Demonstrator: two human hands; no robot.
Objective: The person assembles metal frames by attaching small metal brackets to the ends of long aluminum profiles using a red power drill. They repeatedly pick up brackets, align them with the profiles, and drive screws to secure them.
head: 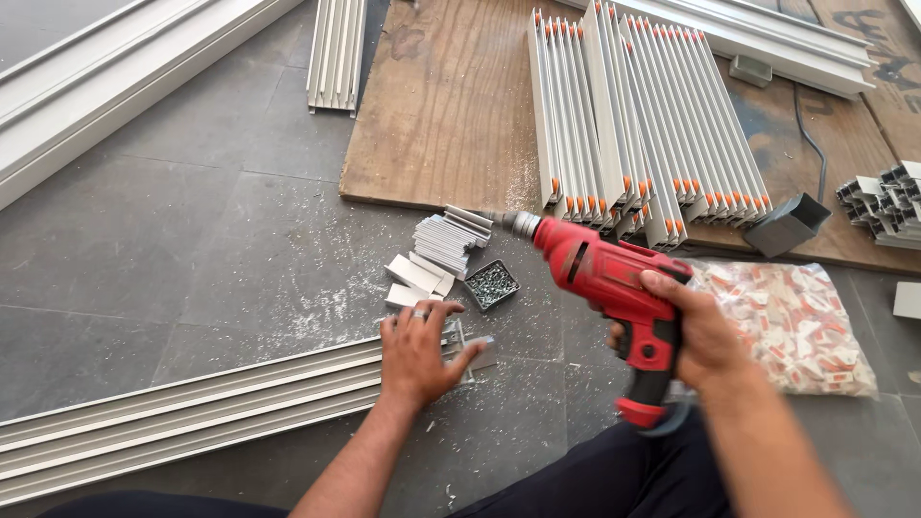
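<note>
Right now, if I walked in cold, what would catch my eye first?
Probably the red power drill gripped in the right hand, mid-frame. Beside it, the left hand presses on the end of a long pale metal profile lying on the grey floor. Behind, orange-tipped slats lie on a wooden board.

Bright, even daylight, soft short shadows under red drill (614,288). No glare. Slight motion blur on drill chuck; mild wide-angle stretch toward frame edges; floor sharp.
</note>
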